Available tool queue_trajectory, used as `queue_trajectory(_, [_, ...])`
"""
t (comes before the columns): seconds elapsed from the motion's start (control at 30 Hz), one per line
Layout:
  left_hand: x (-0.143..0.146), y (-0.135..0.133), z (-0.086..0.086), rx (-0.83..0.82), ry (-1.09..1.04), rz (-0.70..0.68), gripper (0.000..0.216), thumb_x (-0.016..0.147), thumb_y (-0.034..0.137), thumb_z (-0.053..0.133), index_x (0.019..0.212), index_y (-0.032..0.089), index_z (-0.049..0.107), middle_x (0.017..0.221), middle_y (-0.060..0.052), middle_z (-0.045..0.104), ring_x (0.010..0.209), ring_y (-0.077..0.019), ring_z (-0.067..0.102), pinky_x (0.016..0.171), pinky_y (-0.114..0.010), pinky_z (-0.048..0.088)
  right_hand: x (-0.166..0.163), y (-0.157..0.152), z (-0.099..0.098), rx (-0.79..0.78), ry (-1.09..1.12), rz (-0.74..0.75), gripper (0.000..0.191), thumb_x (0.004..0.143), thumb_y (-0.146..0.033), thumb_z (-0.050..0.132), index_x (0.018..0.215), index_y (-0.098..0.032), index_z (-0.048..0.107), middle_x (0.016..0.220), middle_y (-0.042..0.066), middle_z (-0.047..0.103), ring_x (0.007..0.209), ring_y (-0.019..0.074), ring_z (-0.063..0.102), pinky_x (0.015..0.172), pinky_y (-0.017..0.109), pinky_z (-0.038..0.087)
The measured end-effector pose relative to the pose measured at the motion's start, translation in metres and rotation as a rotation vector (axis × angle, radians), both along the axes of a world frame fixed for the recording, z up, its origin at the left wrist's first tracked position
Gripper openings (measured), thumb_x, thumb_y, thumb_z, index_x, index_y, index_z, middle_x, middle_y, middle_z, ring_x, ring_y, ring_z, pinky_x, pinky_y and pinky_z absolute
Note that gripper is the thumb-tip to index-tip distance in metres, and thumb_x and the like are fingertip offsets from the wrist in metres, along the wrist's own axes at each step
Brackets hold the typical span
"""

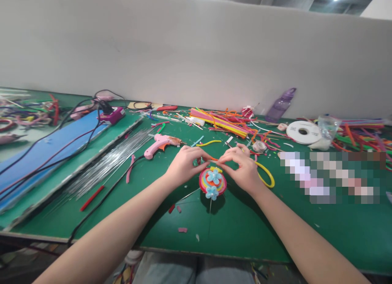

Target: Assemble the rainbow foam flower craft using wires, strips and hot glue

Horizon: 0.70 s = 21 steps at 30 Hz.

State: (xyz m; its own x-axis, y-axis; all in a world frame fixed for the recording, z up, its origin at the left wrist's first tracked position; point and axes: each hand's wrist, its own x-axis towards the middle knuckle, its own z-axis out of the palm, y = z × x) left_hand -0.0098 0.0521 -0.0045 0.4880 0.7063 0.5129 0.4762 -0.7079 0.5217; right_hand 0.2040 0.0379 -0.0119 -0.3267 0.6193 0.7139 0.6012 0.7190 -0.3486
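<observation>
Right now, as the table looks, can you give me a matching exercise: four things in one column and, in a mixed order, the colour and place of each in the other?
Things
1. glue gun
2. bottle
3. tape roll
4. round disc

Colour and place
a. purple, at the back wall
b. white, lying flat, beyond the right hand
c. striped with blue flowers, pinched at its top by both hands
d. pink, beyond the left hand

Pairs: 1-d, 2-a, 3-b, 4-c

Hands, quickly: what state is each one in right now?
Left hand: closed, pinching the orange strand.
Right hand: closed, pinching the same orange strand.
</observation>
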Motion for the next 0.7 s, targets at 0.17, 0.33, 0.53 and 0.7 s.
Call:
queue_trajectory(0.17, [0.0,-0.001,0.0009,0.004,-0.001,-0.002,0.005,0.084,0.023,0.063,0.086,0.02,0.066,0.081,0.001,0.068,0.071,-0.0119,0.061,0.074,-0.028,0.041,-0.0002,-0.0004,0.0008,0.012,0.009,0.006,0.007,0.083,-0.028,0.068,0.079,-0.026,0.063,0.079,-0.003,0.07,0.078,0.0162,0.064,0.106,0.05,0.029])
queue_trajectory(0.33, [0.0002,-0.0009,0.0015,0.013,-0.015,0.031,0.008,0.084,0.021,0.061,0.092,0.021,0.065,0.082,0.001,0.069,0.071,-0.0127,0.062,0.075,-0.03,0.041,-0.0002,-0.0008,0.0008,0.01,-0.017,0.006,0.006,0.083,-0.028,0.068,0.08,-0.026,0.063,0.08,-0.003,0.07,0.08,0.0168,0.064,0.106,0.051,0.029])
queue_trajectory(0.53, [-0.0002,0.0003,0.0,0.036,-0.004,0.039,0.008,0.083,0.018,0.061,0.09,0.02,0.065,0.08,0.002,0.07,0.071,-0.0123,0.063,0.075,-0.029,0.042,-0.0005,-0.0019,0.0018,0.012,0.004,0.01,0.007,0.082,-0.028,0.069,0.079,-0.026,0.063,0.08,-0.003,0.07,0.08,0.0162,0.064,0.107,0.05,0.027])
queue_trajectory(0.7, [-0.0006,-0.0007,-0.0002,0.034,-0.005,0.058,0.01,0.084,0.019,0.06,0.092,0.021,0.065,0.083,0.001,0.071,0.073,-0.0131,0.064,0.079,-0.031,0.042,-0.001,-0.0015,0.002,0.007,-0.008,0.011,0.006,0.082,-0.028,0.069,0.079,-0.026,0.063,0.08,-0.003,0.07,0.08,0.0163,0.063,0.107,0.05,0.028])
